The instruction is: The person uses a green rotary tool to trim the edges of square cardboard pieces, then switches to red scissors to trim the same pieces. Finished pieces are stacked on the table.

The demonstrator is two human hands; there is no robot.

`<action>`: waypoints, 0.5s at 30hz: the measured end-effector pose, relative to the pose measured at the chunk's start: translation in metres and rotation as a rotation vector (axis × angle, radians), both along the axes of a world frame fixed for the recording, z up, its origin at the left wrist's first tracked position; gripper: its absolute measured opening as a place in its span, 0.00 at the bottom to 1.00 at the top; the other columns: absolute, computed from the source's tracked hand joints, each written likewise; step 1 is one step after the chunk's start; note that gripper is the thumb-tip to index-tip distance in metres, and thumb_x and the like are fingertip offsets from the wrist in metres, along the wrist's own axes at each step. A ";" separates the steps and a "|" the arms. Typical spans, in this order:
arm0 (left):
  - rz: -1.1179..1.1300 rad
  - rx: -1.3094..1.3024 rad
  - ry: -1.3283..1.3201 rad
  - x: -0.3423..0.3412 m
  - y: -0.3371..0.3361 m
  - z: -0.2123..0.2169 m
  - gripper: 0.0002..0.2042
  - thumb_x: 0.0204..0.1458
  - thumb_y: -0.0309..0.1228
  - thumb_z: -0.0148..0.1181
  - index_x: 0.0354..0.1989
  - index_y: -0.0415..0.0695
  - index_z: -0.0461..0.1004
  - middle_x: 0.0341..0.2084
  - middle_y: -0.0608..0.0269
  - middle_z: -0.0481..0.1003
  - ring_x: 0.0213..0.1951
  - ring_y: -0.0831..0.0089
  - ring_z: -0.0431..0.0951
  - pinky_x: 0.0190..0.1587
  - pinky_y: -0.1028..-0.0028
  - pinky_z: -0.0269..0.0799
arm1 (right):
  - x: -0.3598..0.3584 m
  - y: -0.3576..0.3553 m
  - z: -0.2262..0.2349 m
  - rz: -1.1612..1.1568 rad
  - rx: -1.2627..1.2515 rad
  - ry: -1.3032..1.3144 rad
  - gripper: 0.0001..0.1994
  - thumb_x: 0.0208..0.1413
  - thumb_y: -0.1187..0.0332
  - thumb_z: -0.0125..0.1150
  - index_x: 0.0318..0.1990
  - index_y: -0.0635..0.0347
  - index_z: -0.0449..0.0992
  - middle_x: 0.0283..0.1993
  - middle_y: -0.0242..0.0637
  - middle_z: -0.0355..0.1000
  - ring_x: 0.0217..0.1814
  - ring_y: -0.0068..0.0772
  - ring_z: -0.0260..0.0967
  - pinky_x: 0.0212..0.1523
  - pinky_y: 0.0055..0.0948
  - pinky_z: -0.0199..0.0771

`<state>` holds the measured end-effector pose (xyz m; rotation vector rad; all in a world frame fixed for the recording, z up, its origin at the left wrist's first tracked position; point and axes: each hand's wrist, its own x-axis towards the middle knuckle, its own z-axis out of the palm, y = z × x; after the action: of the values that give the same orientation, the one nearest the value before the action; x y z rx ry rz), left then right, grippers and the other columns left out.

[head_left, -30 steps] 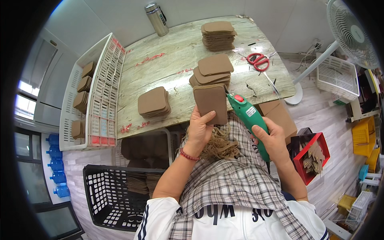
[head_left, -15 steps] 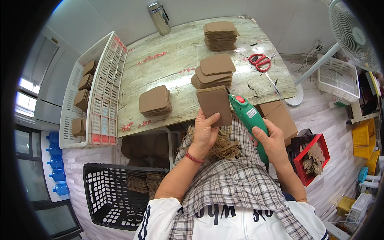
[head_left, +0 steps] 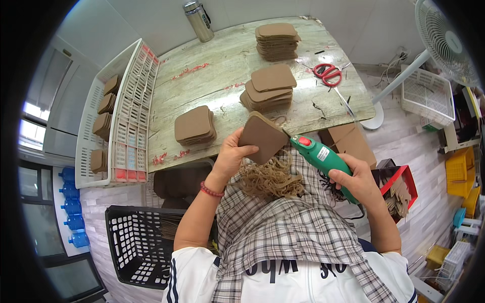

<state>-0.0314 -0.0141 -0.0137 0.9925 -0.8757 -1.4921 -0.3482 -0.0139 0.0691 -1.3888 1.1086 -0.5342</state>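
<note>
My left hand (head_left: 230, 154) grips a brown rounded-corner pad (head_left: 262, 139), thumb on its upper face, tilted above my lap. Closed around a green electric hand tool (head_left: 323, 160) with a red switch is my right hand (head_left: 356, 177). The tool's thin dark tip meets or nearly meets the pad's right edge; I cannot tell whether they touch. Beneath the pad, a tangle of tan strips (head_left: 270, 178) lies on my checked apron. Stacks of similar pads stand on the table: a left stack (head_left: 193, 123), a middle stack (head_left: 273, 80) and a far stack (head_left: 277, 40).
Red-handled scissors (head_left: 328, 74) lie at the table's right, near dark scraps. A steel flask (head_left: 198, 21) stands at the back. Left are a white crate (head_left: 132, 116) holding pads and a black crate (head_left: 134, 245). A red box (head_left: 406, 187) and a fan (head_left: 447, 45) are right.
My left hand has moved left and turned the pad clockwise, so its corner points toward the tool. My right hand has shifted right and down with the tool. More of the strip tangle shows.
</note>
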 end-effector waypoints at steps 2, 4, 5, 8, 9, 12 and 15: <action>-0.047 0.012 -0.079 0.005 0.002 0.002 0.19 0.46 0.14 0.57 0.49 0.39 0.72 0.40 0.65 0.77 0.42 0.78 0.76 0.46 0.76 0.71 | -0.001 0.000 -0.004 0.027 -0.019 0.041 0.18 0.54 0.65 0.62 0.49 0.66 0.72 0.30 0.30 0.71 0.26 0.16 0.66 0.28 0.18 0.67; -0.124 0.044 -0.136 0.012 0.002 -0.002 0.21 0.45 0.14 0.58 0.51 0.38 0.71 0.41 0.65 0.76 0.43 0.77 0.75 0.48 0.75 0.71 | 0.001 0.002 -0.003 0.020 -0.034 0.040 0.19 0.53 0.64 0.65 0.48 0.66 0.73 0.29 0.29 0.70 0.26 0.15 0.64 0.28 0.18 0.66; -0.164 0.060 -0.164 0.013 0.002 -0.003 0.22 0.45 0.13 0.58 0.52 0.37 0.70 0.42 0.65 0.76 0.44 0.77 0.75 0.48 0.75 0.71 | 0.003 0.003 -0.003 0.015 -0.042 0.039 0.20 0.52 0.63 0.66 0.48 0.66 0.74 0.28 0.29 0.69 0.27 0.15 0.64 0.28 0.19 0.65; -0.189 0.144 -0.137 0.003 0.009 0.006 0.22 0.45 0.14 0.57 0.52 0.37 0.70 0.42 0.66 0.76 0.43 0.78 0.75 0.48 0.76 0.71 | 0.009 0.004 -0.005 0.008 -0.030 0.044 0.19 0.52 0.62 0.66 0.48 0.66 0.73 0.28 0.29 0.70 0.27 0.15 0.64 0.28 0.19 0.65; -0.206 0.160 -0.138 0.001 0.010 0.004 0.22 0.45 0.15 0.57 0.53 0.38 0.70 0.42 0.66 0.76 0.43 0.78 0.75 0.48 0.76 0.70 | 0.012 0.004 -0.006 0.001 -0.028 0.037 0.19 0.53 0.63 0.65 0.48 0.66 0.73 0.28 0.29 0.70 0.27 0.15 0.64 0.28 0.19 0.66; -0.229 0.204 -0.134 -0.002 0.014 0.000 0.22 0.46 0.16 0.57 0.53 0.38 0.69 0.42 0.67 0.76 0.44 0.79 0.74 0.49 0.77 0.69 | 0.020 0.002 -0.011 -0.003 -0.011 0.000 0.18 0.54 0.64 0.63 0.48 0.66 0.73 0.29 0.29 0.70 0.26 0.16 0.65 0.27 0.19 0.68; -0.238 0.250 -0.133 0.000 0.015 0.010 0.19 0.46 0.15 0.57 0.49 0.39 0.70 0.39 0.68 0.75 0.42 0.80 0.73 0.47 0.78 0.68 | 0.024 -0.001 -0.015 0.009 0.035 -0.054 0.17 0.55 0.63 0.62 0.47 0.66 0.73 0.29 0.29 0.70 0.26 0.16 0.65 0.27 0.18 0.68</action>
<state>-0.0318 0.0010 -0.0034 1.2146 -0.9432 -1.7850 -0.3245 -0.0151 0.0541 -1.3410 1.0633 -0.5407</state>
